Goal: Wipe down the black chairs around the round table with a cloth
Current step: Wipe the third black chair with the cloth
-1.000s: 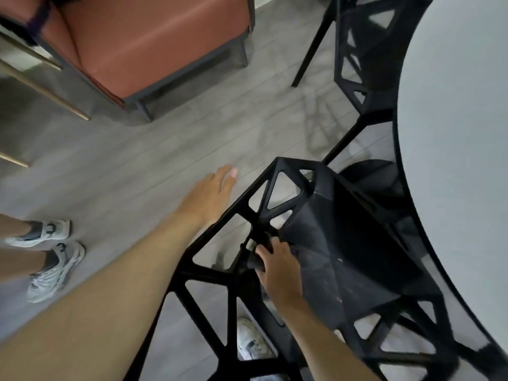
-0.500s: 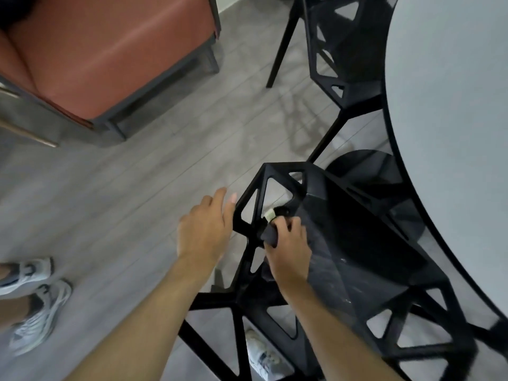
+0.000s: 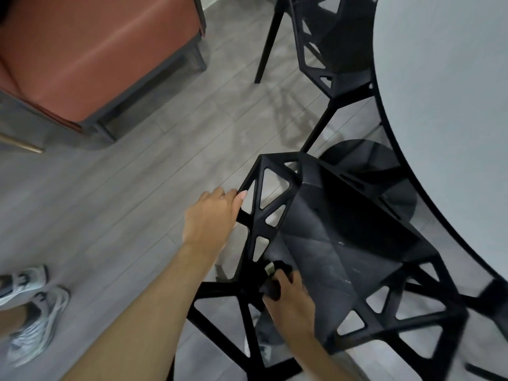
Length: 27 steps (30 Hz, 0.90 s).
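- Down at the near black chair [image 3: 338, 243], which stands tucked against the round table [image 3: 445, 105], the left hand [image 3: 210, 215] curls its fingers around the frame's outer bar.
- Right hand [image 3: 291, 303] presses a dark cloth [image 3: 275, 281], bunched in its closed fingers, on the seat's near corner.
- Second black chair [image 3: 330, 45] stands beyond the near one, also at the table.
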Each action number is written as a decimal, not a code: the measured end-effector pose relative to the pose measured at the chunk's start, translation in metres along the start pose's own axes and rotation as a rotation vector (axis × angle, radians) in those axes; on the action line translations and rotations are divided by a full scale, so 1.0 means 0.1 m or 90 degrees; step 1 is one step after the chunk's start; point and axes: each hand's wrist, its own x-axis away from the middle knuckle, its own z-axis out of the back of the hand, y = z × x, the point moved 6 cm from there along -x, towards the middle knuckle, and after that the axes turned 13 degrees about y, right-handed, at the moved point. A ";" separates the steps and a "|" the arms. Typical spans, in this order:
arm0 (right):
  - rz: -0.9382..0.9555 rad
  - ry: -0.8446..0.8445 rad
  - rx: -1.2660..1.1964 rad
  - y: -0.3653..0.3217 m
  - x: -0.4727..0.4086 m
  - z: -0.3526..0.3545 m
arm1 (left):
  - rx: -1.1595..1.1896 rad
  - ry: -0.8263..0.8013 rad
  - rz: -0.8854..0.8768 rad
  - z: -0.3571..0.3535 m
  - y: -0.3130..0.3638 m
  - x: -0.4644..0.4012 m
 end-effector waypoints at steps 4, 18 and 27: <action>-0.062 0.004 -0.068 -0.02 0.42 -0.23 | -0.011 -0.010 0.000 0.03 0.00 0.05; -0.055 -0.049 -0.165 -0.41 1.18 -0.84 | 0.044 -0.050 0.015 0.18 -0.77 0.83; 0.154 0.001 -0.097 -0.52 1.08 -0.76 | 0.079 -0.072 0.100 0.30 -0.95 1.12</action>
